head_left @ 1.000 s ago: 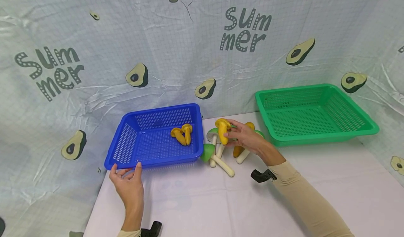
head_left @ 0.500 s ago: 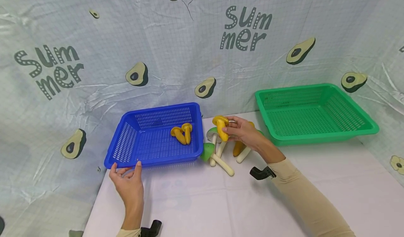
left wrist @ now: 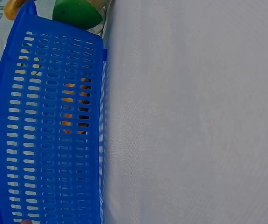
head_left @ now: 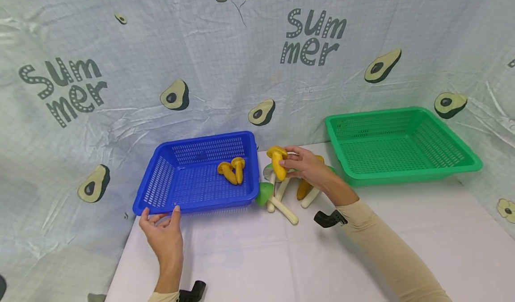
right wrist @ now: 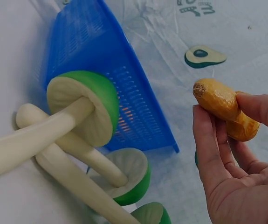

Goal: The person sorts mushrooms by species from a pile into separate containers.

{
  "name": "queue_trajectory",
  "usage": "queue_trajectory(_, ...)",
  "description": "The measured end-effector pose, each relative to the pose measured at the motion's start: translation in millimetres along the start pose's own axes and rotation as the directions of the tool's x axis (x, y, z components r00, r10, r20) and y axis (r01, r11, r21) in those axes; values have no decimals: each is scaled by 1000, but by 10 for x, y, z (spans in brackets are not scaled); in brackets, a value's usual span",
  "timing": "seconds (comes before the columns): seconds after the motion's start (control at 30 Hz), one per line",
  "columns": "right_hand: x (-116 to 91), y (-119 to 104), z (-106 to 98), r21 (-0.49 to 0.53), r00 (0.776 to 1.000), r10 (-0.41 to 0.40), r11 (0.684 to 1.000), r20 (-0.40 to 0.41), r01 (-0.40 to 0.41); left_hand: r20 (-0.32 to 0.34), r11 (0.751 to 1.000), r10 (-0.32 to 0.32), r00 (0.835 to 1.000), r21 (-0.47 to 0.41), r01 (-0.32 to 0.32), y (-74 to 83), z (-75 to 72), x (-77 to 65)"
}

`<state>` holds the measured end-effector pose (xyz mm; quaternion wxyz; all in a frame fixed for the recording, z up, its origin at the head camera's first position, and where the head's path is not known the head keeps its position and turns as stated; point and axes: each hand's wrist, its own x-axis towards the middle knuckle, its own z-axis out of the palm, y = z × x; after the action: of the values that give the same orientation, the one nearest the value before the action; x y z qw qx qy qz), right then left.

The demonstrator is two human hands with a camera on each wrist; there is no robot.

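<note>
While the right hand pinches a yellow mushroom just right of the blue basket, the left hand grips that basket's near rim; two more yellow mushrooms lie inside, at right; the green basket stands far right.

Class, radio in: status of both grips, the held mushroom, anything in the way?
Right grip pinching one yellow mushroom, outside the blue basket. Left grip on basket's near rim. Green-capped mushrooms beside basket; path over them looks open.
</note>
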<state>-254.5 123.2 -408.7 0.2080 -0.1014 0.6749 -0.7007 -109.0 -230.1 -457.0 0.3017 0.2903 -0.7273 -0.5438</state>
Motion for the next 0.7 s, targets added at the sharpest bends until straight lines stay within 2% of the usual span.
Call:
queue_trajectory(0.4, 66, -53, 112, 22, 999, -27, 999, 40, 26, 6, 1000, -8, 1000, 7, 8, -2, -4, 9)
queue_trajectory(0.7, 144, -64, 186, 17, 999, -11, 1000, 46, 11, 6, 1000, 10, 1000, 12, -10, -7, -4, -4)
